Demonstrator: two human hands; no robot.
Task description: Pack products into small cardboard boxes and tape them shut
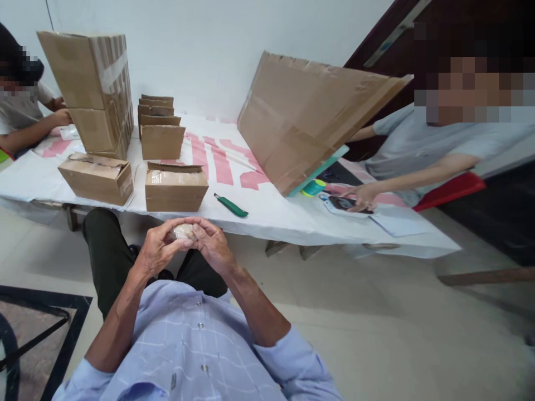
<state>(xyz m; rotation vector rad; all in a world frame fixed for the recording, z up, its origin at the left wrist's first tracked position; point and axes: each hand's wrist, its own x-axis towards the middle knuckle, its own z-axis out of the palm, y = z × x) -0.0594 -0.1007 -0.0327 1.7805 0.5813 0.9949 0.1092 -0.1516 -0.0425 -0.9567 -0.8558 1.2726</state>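
Observation:
Between both hands, above my lap, is a small whitish bundle in clear plastic (184, 231); its contents are too small to make out. My left hand (161, 245) wraps it from the left, and my right hand (212, 245) grips it from the right with the thumb on top. Just beyond my hands, an open cardboard box (176, 196) stands at the table's front edge with clear plastic packs showing inside. A green utility knife (231, 206) lies on the white table cover (267, 209) to the right of that box.
Another small carton (98, 181) sits at the left, before a tall stack of taped cartons (90, 78). Several open boxes (162, 142) stand behind. A large cardboard sheet (301, 117) leans upright at centre right. One person sits at left; another's hand (365, 197) touches a phone (349, 205).

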